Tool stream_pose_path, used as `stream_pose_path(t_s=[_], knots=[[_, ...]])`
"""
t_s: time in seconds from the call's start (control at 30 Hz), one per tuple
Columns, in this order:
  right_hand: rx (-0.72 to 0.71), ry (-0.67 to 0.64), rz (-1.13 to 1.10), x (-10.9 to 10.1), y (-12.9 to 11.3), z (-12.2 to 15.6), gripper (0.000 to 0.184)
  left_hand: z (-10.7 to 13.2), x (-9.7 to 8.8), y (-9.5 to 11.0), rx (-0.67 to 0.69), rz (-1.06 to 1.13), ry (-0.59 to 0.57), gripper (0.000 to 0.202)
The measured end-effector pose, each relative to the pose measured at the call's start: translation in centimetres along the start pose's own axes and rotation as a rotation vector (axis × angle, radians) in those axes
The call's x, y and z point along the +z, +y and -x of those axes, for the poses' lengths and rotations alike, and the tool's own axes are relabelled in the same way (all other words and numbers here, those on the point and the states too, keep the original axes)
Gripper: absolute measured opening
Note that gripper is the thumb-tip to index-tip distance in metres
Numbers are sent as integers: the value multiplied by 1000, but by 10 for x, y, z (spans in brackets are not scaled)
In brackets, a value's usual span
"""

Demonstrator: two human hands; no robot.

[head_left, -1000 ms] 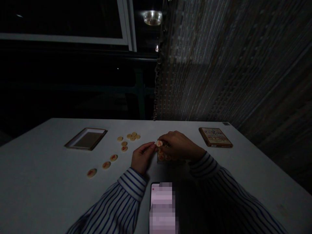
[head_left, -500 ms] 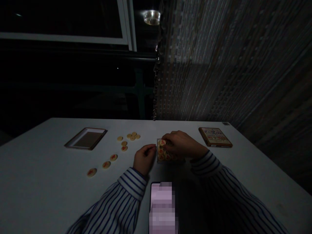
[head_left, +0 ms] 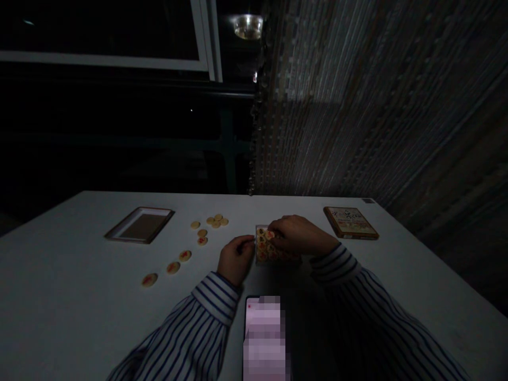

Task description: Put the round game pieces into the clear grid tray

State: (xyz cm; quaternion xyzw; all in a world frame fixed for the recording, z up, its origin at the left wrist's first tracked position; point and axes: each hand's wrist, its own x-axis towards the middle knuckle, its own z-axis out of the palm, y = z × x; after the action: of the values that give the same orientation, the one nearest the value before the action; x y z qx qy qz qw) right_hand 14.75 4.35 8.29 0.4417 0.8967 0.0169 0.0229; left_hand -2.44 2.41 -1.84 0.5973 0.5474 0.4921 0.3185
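Between the two sets of fingers, on the white worktop (head_left: 79,296), sits a small shallow box (head_left: 257,260) filled with rows of pale round game pieces. The right hand (head_left: 304,236) bunches its fingers narrowly on one red-marked disc (head_left: 270,234) in the far row, seemingly seating it flat. The left hand (head_left: 235,259) curls against the box's left wall, probably bracing it, but the dim light hides whether it pinches. Loose pale discs (head_left: 216,221) lie left of the left fingers. The right palm covers the box's right side.

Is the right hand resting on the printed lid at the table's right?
No, the right hand lies over the small box of round pieces, apart from the printed lid.
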Motion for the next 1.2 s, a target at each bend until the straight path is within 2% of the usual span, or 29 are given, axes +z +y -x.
stream_pose_path(t_s=[0.57, 1.2], knots=[[47, -149, 27, 7, 1, -1, 29, 1, 1, -3, 72, -73, -18, 23], [43, -183, 40, 12, 1, -3, 28, 1, 1, -4, 121, -109, -22, 22]])
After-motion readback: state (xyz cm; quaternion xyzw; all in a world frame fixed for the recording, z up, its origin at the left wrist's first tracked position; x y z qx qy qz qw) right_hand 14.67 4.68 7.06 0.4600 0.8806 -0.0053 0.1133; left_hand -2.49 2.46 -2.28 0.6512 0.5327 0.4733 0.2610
